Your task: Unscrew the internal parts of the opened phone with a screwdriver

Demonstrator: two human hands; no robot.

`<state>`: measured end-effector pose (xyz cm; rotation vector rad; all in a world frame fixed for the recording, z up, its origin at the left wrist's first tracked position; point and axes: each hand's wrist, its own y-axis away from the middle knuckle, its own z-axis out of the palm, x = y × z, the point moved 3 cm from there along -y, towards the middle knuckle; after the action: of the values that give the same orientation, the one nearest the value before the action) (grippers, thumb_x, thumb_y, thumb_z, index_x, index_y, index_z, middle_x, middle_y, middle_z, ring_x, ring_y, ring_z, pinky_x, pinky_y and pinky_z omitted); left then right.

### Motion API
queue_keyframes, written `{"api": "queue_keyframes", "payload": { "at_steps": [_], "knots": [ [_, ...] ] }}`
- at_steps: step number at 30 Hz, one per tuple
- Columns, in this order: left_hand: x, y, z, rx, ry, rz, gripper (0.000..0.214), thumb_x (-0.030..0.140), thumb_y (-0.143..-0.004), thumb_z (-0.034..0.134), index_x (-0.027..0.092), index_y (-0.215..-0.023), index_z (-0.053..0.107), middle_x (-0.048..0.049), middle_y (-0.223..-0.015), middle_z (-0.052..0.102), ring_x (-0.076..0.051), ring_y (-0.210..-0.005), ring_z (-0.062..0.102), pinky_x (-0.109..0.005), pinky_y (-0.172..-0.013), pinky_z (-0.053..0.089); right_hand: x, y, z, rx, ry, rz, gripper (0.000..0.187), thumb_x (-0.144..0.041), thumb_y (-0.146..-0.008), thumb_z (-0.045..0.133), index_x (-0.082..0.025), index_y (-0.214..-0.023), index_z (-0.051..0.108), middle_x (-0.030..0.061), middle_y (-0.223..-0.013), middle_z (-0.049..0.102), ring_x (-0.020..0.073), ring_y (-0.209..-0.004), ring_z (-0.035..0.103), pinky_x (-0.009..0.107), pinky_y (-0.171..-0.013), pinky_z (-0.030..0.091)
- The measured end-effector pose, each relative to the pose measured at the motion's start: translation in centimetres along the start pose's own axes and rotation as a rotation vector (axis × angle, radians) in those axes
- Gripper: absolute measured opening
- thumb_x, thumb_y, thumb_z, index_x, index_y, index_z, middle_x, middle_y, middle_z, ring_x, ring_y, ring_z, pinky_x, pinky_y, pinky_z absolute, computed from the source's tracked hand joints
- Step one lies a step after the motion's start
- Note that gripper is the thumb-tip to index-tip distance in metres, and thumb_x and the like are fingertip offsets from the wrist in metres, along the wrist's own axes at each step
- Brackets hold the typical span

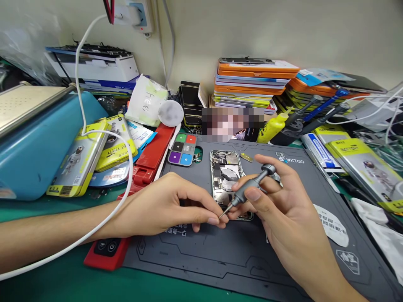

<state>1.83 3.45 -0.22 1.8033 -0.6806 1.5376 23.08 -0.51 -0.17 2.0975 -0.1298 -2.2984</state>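
Right hand point(283, 201) gripping the screwdriver point(243, 194) by the near end of the opened phone point(224, 178) | left hand point(179, 201) pinching at the driver's tip, contents unclear | phone sits on the mat point(195, 260)!

Repair workshop: screwdriver point(247, 191), opened phone point(229, 173)

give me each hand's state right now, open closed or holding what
Right hand: closed, holding a gray precision screwdriver.
Left hand: pinched closed at the screwdriver's tip; anything held can't be told.

Grey screwdriver point(243, 193) — tilted, tip down; opened phone point(224, 173) — flat, innards bare.
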Motion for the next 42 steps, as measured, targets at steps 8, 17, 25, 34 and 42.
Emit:
{"api": "queue_keyframes", "payload": {
  "at_steps": [8,17,25,34,42],
  "knots": [
    [-0.1,0.0,0.1,0.009,0.012,0.002,0.017,0.027,-0.101,0.079,0.020,-0.111,0.090,-0.0023,-0.104,0.089,-0.012,-0.076,0.077,-0.017,-0.070,0.065,0.0,-0.1,0.1,-0.023,-0.012,-0.028,0.053,-0.045,-0.098,0.082,-0.035,-0.141,0.052,-0.0029,-0.093,0.079,0.0138,-0.060,0.078,0.023,-0.059,0.068],
    [0.2,0.0,0.1,0.014,0.018,0.002,0.015,0.026,-0.100,0.079,0.021,-0.108,0.091,-0.0010,-0.103,0.089,-0.012,-0.077,0.077,-0.017,-0.071,0.064,0.1,-0.1,-0.1,-0.066,-0.055,-0.057,0.052,-0.041,-0.100,0.080,-0.034,-0.142,0.050,-0.0026,-0.094,0.079,0.0142,-0.061,0.079,0.023,-0.062,0.069],
    [-0.4,-0.1,0.1,-0.022,-0.045,-0.098,0.020,0.035,-0.102,0.077,0.025,-0.117,0.087,0.0008,-0.109,0.087,-0.015,-0.086,0.076,-0.021,-0.076,0.061,0.3,-0.6,-0.6,-0.127,-0.079,-0.152,0.042,-0.035,-0.106,0.071,-0.035,-0.143,0.052,-0.0026,-0.097,0.077,0.0150,-0.059,0.079,0.026,-0.059,0.070],
    [-0.3,0.3,0.0,0.059,-0.094,-0.176,0.027,0.047,-0.115,0.056,0.025,-0.106,0.068,0.0066,-0.075,0.073,-0.010,-0.067,0.060,-0.022,-0.061,0.043,-1.5,0.5,-1.7,0.002,0.334,-0.679,0.062,-0.007,-0.102,0.066,-0.036,-0.154,0.053,0.0057,-0.114,0.071,0.0190,-0.091,0.079,0.031,-0.071,0.073],
    [-0.2,0.3,-0.1,0.027,-0.134,-0.165,0.028,0.049,-0.114,0.056,0.026,-0.104,0.068,0.0066,-0.073,0.067,-0.011,-0.066,0.055,-0.023,-0.062,0.041,0.1,1.1,-1.5,-0.146,0.579,-0.889,0.083,0.008,-0.091,0.068,-0.029,-0.163,0.050,0.0095,-0.125,0.072,0.0189,-0.100,0.079,0.026,-0.063,0.066]
  ]
}}
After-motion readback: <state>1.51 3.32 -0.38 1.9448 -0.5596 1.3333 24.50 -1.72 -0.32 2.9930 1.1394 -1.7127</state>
